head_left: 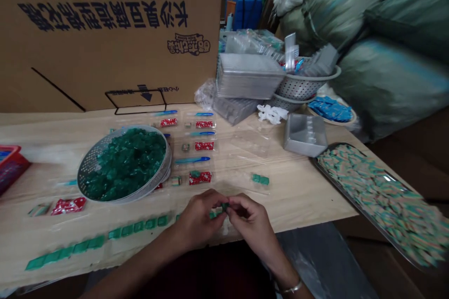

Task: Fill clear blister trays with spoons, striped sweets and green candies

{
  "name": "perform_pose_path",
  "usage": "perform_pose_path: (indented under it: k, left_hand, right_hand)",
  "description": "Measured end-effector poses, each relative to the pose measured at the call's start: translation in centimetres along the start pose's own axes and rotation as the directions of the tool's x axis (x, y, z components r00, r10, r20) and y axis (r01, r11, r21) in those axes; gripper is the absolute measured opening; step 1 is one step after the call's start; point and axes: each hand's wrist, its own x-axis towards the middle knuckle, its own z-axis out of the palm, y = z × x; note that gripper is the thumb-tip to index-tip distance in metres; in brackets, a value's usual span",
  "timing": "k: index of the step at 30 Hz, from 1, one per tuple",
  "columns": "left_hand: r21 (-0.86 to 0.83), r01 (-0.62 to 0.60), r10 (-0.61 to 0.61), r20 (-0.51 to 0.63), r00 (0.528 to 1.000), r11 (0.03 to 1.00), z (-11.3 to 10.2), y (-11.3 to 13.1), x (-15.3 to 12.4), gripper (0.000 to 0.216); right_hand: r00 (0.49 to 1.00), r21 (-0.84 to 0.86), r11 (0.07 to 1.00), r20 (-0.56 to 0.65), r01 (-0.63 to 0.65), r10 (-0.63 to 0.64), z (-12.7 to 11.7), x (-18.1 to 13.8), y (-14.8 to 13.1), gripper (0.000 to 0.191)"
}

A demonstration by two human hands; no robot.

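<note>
Near the table's front edge, my left hand (200, 218) and my right hand (253, 220) meet, thumbs and fingertips pinched on one small dark green piece (224, 206). It looks like the shiny green pieces heaped in the white colander (168, 159) to the left; its exact kind is too small to make out. A row of flat green squares (128, 230) runs along the front edge, its right end partly behind my left hand. Two more green squares (260, 179) lie joined beyond my right hand.
Clear trays with red packets (204, 145) and blue sticks stand behind the colander. A big cardboard box (105, 65) walls off the back left. Stacked plastic trays (250, 74) and a grey basket (305, 85) sit at back right. A dark tray (351, 201) of striped pieces overhangs the right edge.
</note>
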Motion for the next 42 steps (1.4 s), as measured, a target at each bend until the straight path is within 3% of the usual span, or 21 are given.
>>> perform_pose_path:
  k: [2,5,8,11,12,14,16,17,19,21,23,25,28,31,33,36,42]
  left_hand:
    - [-0.039,0.048,-0.050,-0.050,0.998,0.998,0.1,-0.2,0.1,0.020]
    - [-0.323,0.175,-0.214,-0.088,0.973,0.930,0.2,-0.6,0.6,0.007]
    - [-0.608,0.285,-0.356,0.004,0.935,0.741,0.4,-1.0,1.3,0.014]
    - [-0.687,0.350,-0.404,0.090,0.911,0.637,0.8,-1.5,1.9,0.021]
    - [-0.667,0.343,-0.388,0.086,0.917,0.662,1.0,-1.7,2.1,0.021]
    - [-0.509,0.266,-0.303,0.010,0.953,0.819,1.4,-2.0,2.7,0.017]
    - [-0.162,0.117,-0.124,-0.036,0.992,0.980,1.7,-2.2,3.5,0.012]
    - [0.039,0.034,-0.034,-0.001,0.999,0.999,1.9,-2.2,3.9,0.012]
    - [0.364,-0.109,0.060,0.142,0.988,0.925,2.2,-2.0,4.6,0.015]
    - [0.540,-0.169,0.036,0.248,0.968,0.824,2.6,-1.6,5.1,0.014]
    - [0.607,-0.177,0.007,0.272,0.962,0.775,2.8,-1.4,5.1,0.012]
    - [0.585,-0.216,0.056,0.279,0.959,0.782,2.4,-1.3,4.6,0.010]
    - [0.584,-0.223,0.144,0.179,0.973,0.781,0.6,-1.6,3.6,0.012]
    - [0.728,0.038,0.008,-0.060,0.998,0.685,-2.1,-2.1,3.0,0.018]
    - [0.787,0.177,-0.122,-0.129,0.984,0.592,-3.6,-2.7,3.1,0.020]
    - [0.825,0.181,-0.203,-0.082,0.976,0.536,-4.6,-3.3,3.6,0.023]
    - [0.838,0.094,-0.183,0.008,0.983,0.538,-5.0,-3.4,4.1,0.021]
  right_hand:
    - [1.000,-0.054,0.998,0.000,0.030,-0.030,0.1,0.0,-0.2,0.019]
    - [0.999,-0.016,0.999,0.003,0.046,-0.046,0.3,0.0,-0.2,0.017]
    - [0.995,0.040,0.994,-0.034,0.097,-0.096,0.4,-0.2,0.3,0.011]
    - [0.980,0.027,0.983,-0.083,0.181,-0.179,-0.1,-0.3,0.9,0.008]
    - [0.976,0.007,0.980,-0.093,0.197,-0.196,-0.5,-0.1,1.1,0.008]
    - [0.966,-0.088,0.969,-0.099,0.232,-0.241,-2.0,0.6,1.4,0.009]
    - [0.947,-0.277,0.917,-0.064,0.286,-0.315,-4.0,2.1,1.8,0.012]
    - [0.937,-0.394,0.864,-0.022,0.313,-0.349,-5.1,3.0,2.0,0.014]
    - [0.926,-0.600,0.719,0.104,0.350,-0.363,-6.9,4.8,2.4,0.017]
    - [0.923,-0.709,0.598,0.225,0.374,-0.312,-8.0,6.1,2.7,0.018]
    - [0.920,-0.742,0.545,0.289,0.391,-0.267,-8.4,6.8,3.1,0.018]
    - [0.920,-0.747,0.537,0.295,0.391,-0.260,-8.3,6.9,3.4,0.017]
    - [0.922,-0.739,0.553,0.278,0.384,-0.270,-8.1,6.5,4.0,0.017]
    - [0.919,-0.740,0.551,0.257,0.385,-0.298,-7.8,6.1,4.4,0.018]
    - [0.912,-0.749,0.538,0.227,0.387,-0.341,-7.4,5.8,4.7,0.020]
    - [0.889,-0.762,0.515,0.169,0.392,-0.426,-6.9,5.3,4.8,0.022]
    - [0.870,-0.736,0.556,0.090,0.387,-0.486,-5.7,3.6,3.7,0.020]
